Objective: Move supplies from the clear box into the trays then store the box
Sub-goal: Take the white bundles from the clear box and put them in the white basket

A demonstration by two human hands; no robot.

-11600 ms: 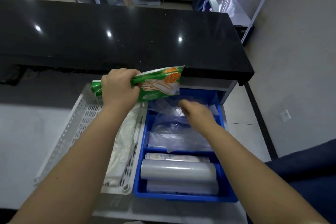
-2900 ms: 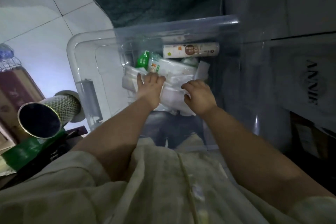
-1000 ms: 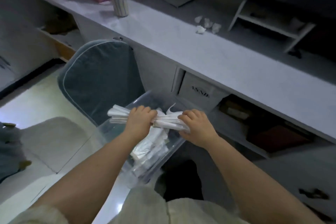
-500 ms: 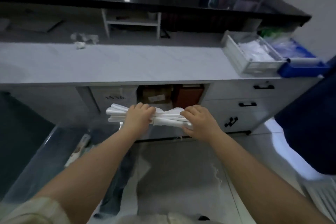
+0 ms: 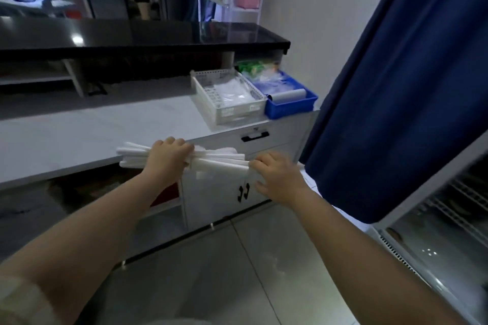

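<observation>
Head camera looks down at two bare arms reaching toward a pale bench point(image 5: 79, 134) in the middle of the frame. Left hand point(image 5: 167, 158) is clenched around a bundle of white plastic bags point(image 5: 219, 159), held level in the air in front of the bench edge. Right hand point(image 5: 277, 179) pinches the bundle's right end with its fingertips, the other fingers spread loosely. At the far right end of the bench, right of centre in the frame, a white slotted tray point(image 5: 232, 111) holds flat white packets, and a blue tray point(image 5: 290, 105) touches its right side, holding a clear roll and green packets. A dark blue curtain point(image 5: 409, 74) hangs at the right. The clear box is out of sight.
</observation>
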